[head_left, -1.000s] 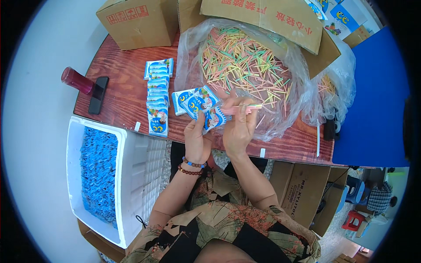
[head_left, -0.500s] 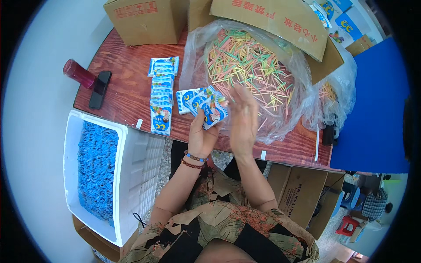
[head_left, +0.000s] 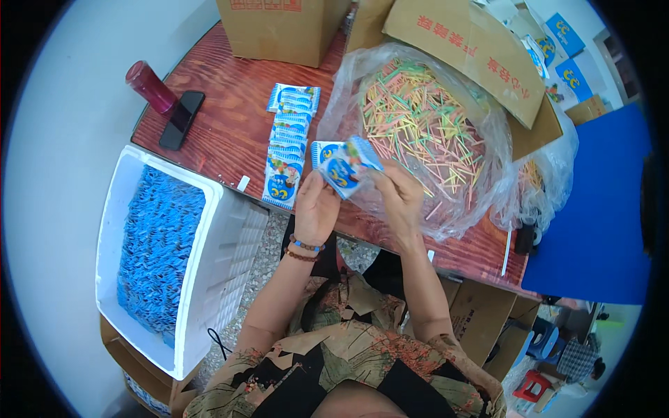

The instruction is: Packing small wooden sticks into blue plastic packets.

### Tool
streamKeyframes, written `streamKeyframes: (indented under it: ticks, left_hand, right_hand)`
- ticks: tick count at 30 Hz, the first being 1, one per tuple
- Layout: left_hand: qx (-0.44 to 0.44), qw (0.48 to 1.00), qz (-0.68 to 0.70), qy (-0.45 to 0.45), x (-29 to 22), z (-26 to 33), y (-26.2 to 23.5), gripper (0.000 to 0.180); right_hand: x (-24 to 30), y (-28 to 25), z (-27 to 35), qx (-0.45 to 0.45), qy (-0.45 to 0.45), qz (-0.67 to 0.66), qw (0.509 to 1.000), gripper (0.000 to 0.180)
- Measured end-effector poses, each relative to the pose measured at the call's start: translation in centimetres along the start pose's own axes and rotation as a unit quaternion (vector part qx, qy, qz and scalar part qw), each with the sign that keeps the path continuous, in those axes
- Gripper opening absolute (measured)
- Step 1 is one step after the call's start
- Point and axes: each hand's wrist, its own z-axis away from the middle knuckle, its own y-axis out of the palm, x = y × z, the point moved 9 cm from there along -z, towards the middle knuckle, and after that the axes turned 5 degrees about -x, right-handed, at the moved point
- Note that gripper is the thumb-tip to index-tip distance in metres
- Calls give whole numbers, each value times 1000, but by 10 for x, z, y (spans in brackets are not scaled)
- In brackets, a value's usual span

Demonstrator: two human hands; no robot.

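Observation:
My left hand (head_left: 315, 207) grips a fanned stack of small blue-and-white paper packets (head_left: 345, 166) just above the near table edge. My right hand (head_left: 399, 198) pinches the right side of the same stack with its fingertips. Behind both hands lies an opened clear plastic bag (head_left: 456, 209) full of thin pastel sticks (head_left: 418, 125) in pink, yellow and green. To the left of my hands a row of overlapping blue packets (head_left: 287, 143) runs away from me on the wooden table (head_left: 223, 132).
A white foam box (head_left: 223, 237) filled with blue packets stands at my lower left. A dark red bottle (head_left: 148, 86) and a black phone (head_left: 182, 120) lie at the table's left end. Cardboard boxes (head_left: 481, 59) line the back; a blue board (head_left: 592, 230) is on the right.
My right hand came back from the stick bag to the packet stack. The view shifted slightly, and the stack now sits lower and closer to me.

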Motion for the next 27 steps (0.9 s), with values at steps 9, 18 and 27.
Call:
streamKeyframes:
  ticks: [9,18,27]
  left_hand:
    - [-187,881,-323,291,-93,68,-47,27]
    - [-145,516,-762,364,-92,58,-27,55]
    - [-154,559,-723,376,-92,59,-23,55]
  right_hand:
    - [-27,77,6,148,102,-47,983,15]
    - [-69,114,3,145,105,91,980,22]
    - [-91,2,-45,34,22,367,929,35]
